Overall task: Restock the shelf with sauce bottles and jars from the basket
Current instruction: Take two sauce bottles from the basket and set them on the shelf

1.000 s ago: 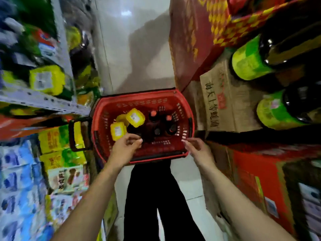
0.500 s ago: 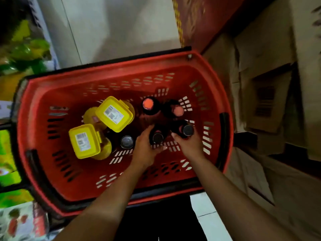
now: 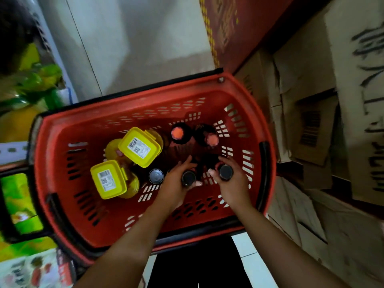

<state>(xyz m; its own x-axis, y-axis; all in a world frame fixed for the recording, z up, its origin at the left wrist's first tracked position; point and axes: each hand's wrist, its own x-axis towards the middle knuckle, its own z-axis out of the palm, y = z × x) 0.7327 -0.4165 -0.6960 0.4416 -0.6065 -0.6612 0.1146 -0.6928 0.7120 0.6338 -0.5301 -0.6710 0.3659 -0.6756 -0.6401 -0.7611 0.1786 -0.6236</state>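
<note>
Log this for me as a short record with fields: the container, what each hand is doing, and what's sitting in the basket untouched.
container: red slotted plastic basket
left hand: grips dark bottle with round black cap
right hand: grips second black-capped dark bottle
untouched bottles: two orange-capped dark bottles; grey-capped dark bottle
jars: two square yellow-lidded jars, in the basket's left half
beside basket: brown cardboard boxes, on the right
</note>
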